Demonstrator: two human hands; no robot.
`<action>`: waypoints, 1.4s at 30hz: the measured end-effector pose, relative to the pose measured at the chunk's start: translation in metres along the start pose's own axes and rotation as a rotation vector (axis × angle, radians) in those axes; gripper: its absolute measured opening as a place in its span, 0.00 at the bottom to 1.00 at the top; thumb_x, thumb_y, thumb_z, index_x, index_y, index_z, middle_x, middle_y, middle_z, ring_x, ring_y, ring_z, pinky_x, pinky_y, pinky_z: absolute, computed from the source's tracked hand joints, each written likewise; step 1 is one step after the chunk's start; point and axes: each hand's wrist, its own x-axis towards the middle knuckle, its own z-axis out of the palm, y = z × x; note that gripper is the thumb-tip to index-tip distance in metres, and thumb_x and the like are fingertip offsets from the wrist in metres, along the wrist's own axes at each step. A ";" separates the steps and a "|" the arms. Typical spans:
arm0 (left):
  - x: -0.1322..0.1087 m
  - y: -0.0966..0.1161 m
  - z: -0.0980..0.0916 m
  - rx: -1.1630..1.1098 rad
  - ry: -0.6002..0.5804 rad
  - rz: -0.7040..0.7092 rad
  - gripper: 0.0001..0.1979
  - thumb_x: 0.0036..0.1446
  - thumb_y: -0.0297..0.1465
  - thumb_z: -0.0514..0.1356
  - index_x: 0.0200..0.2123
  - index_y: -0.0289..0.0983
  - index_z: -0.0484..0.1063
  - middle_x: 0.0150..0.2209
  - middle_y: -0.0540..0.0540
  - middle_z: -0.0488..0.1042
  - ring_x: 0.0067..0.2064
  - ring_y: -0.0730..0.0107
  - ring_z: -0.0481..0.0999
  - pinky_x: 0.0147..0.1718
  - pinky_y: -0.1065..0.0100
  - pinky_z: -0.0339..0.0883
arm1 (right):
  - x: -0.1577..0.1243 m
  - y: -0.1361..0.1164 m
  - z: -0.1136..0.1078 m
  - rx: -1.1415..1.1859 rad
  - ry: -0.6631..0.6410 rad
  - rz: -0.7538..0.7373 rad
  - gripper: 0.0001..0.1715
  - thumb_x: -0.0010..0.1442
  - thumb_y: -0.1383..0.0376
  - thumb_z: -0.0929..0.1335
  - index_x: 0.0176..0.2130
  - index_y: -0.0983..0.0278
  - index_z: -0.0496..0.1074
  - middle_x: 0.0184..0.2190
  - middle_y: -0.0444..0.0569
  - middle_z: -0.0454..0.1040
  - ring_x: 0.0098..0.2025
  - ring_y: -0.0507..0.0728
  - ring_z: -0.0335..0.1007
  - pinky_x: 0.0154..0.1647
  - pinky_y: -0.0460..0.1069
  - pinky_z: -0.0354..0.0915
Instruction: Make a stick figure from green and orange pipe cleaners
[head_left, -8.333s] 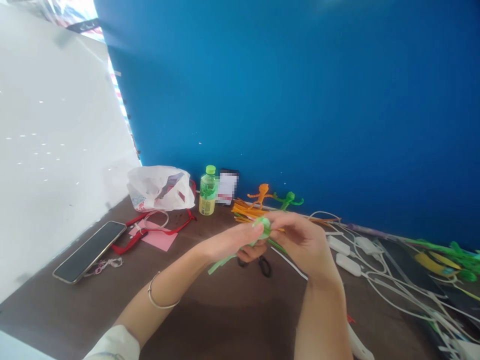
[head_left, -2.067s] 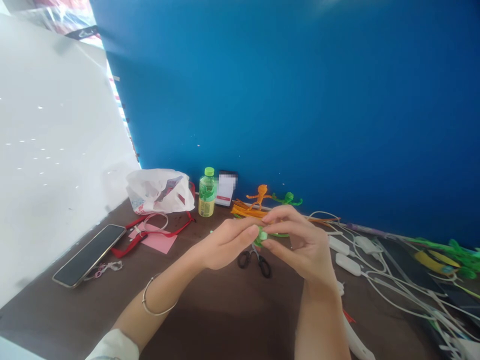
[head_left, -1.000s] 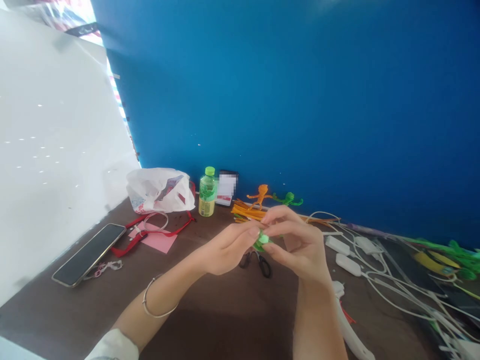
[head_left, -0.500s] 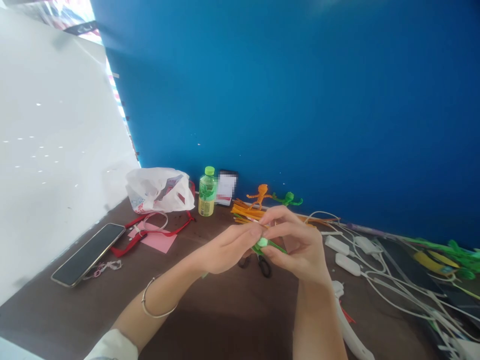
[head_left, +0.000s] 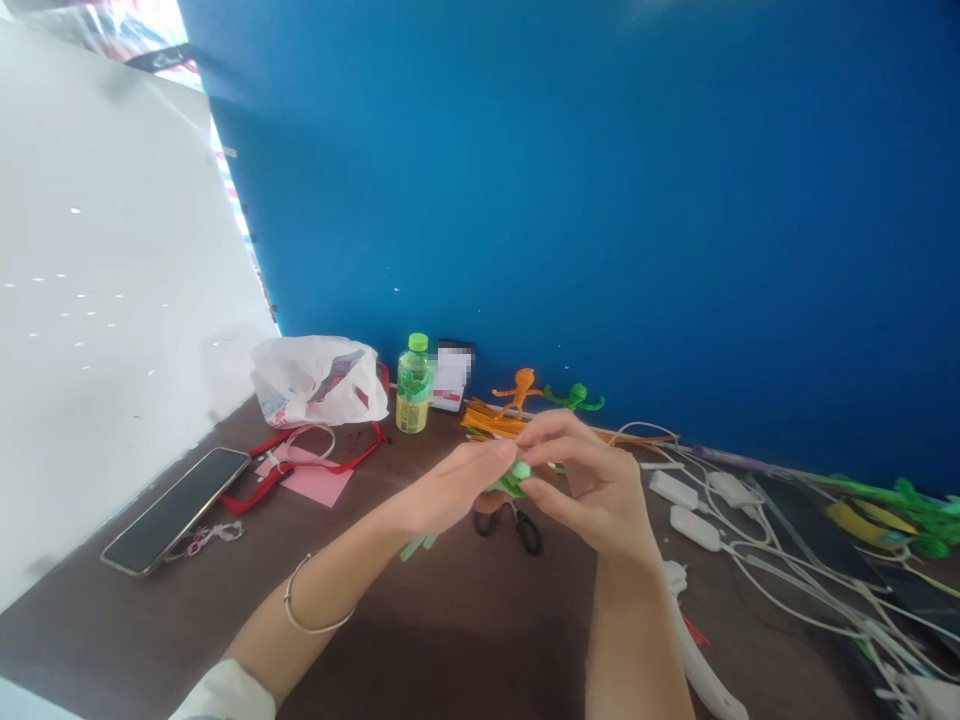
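Left hand (head_left: 442, 490) and right hand (head_left: 592, 495), partly closed, shown pinching green pipe-cleaner bundle (head_left: 511, 481) held above black-handled scissors (head_left: 528, 535) on table (head_left: 420, 640).

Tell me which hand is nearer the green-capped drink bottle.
Left. The left hand is below and right of the bottle; the right hand is farther right of it.
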 end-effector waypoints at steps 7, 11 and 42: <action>0.008 -0.002 -0.014 -0.286 -0.170 -0.052 0.12 0.50 0.36 0.55 0.31 0.32 0.67 0.24 0.50 0.59 0.23 0.79 0.53 0.22 0.71 0.47 | -0.001 0.003 -0.004 0.030 -0.002 0.135 0.06 0.51 0.67 0.68 0.33 0.59 0.72 0.35 0.49 0.69 0.40 0.57 0.66 0.40 0.52 0.64; 0.009 0.000 -0.019 -0.199 -0.200 -0.043 0.09 0.47 0.30 0.58 0.34 0.33 0.68 0.23 0.51 0.60 0.25 0.78 0.58 0.26 0.70 0.53 | 0.000 0.000 -0.005 0.017 0.014 0.188 0.06 0.53 0.65 0.67 0.34 0.59 0.73 0.35 0.49 0.70 0.39 0.56 0.67 0.39 0.51 0.65; 0.041 -0.038 -0.026 -0.406 0.473 0.109 0.13 0.40 0.31 0.66 0.32 0.34 0.71 0.27 0.51 0.71 0.28 0.80 0.69 0.34 0.73 0.61 | 0.007 0.021 0.004 -0.098 0.172 0.512 0.13 0.52 0.56 0.66 0.29 0.64 0.70 0.26 0.48 0.73 0.30 0.55 0.69 0.30 0.47 0.65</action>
